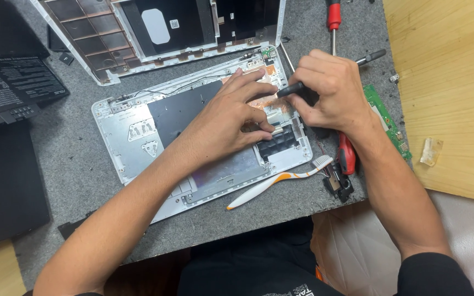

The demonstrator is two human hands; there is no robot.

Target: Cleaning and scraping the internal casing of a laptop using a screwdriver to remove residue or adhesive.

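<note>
Two hands over opened laptop base (138, 131), left hand (223, 123) pressing flat, fingers spread, right hand (327, 90) seemingly clenched on black screwdriver (289, 89)

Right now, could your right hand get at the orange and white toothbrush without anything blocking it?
Probably yes, once free: the toothbrush lies uncovered on the grey mat just below the right hand. But that hand is gripping a black tool.
</note>
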